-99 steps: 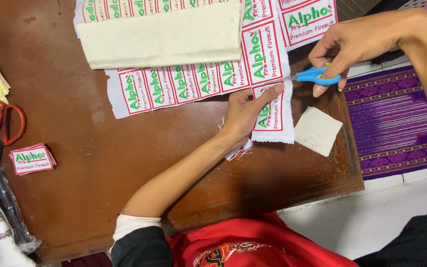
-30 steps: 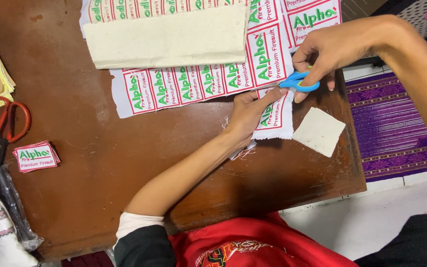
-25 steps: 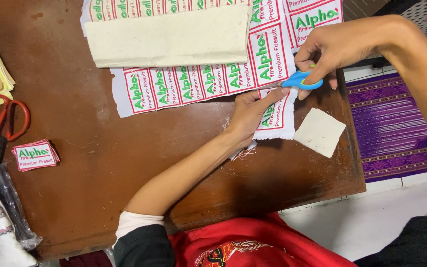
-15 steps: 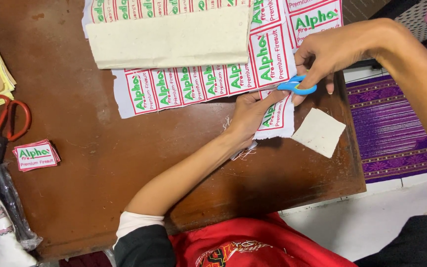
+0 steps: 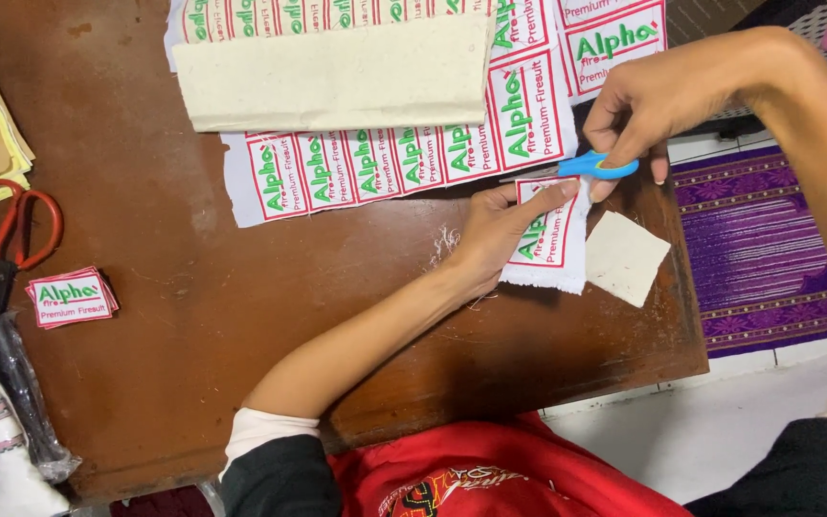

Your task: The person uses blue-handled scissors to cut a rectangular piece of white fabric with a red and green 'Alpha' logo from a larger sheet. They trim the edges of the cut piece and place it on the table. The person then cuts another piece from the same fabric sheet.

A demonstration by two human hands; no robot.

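At centre frame the left hand point(image 5: 495, 230) pins a printed fabric label point(image 5: 549, 237) flat; the right hand point(image 5: 667, 101) grips blue-handled scissors point(image 5: 586, 168) at its upper edge.

The blades of the blue-handled scissors point(image 5: 597, 167) are mostly hidden under the white printed label sheet point(image 5: 404, 158), itself cut off at the top edge. A cream folded cloth point(image 5: 332, 77) covers its middle rows, perhaps more labels.
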